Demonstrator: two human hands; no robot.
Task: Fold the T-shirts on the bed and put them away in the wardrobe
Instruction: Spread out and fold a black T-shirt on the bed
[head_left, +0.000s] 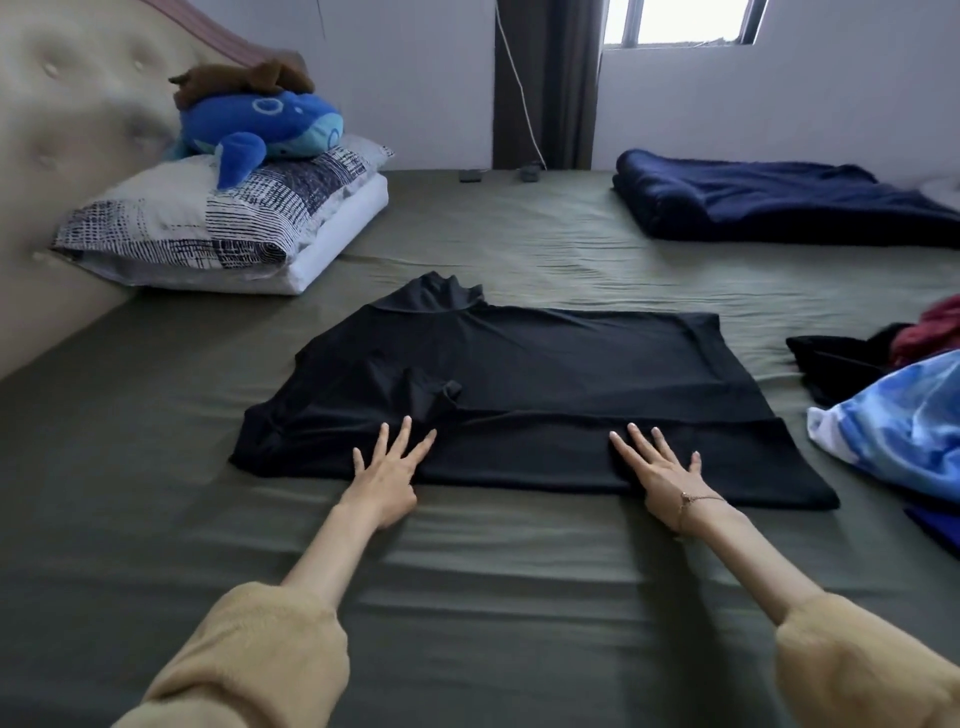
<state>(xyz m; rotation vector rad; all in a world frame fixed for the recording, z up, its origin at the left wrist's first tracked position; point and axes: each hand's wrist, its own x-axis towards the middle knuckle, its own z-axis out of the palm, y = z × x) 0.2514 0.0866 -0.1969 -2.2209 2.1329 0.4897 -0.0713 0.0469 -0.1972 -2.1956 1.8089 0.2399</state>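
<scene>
While both hands lie flat and released, the black cotton T-shirt (519, 395) rests mid-bed.
Left hand (387, 480) and right hand (662, 475) should press its near folded edge evenly, smoothing outward.

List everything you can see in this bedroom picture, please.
T-shirt: one, black, flat mid-bed, near edge folded over
Bed sheet: one, olive green
Headboard: one, beige, tufted, left
Pillows: two stacked, patterned over white, far left
Plush toys: blue one, brown one on top, on pillows
Blanket: one, navy, far right
Clothes pile: blue-white, black, red pieces, right edge
Curtain: dark, beside the window
Left hand: flat on shirt's near edge
Right hand: flat on shirt, bracelet on wrist
Sleeves: two, tan
</scene>
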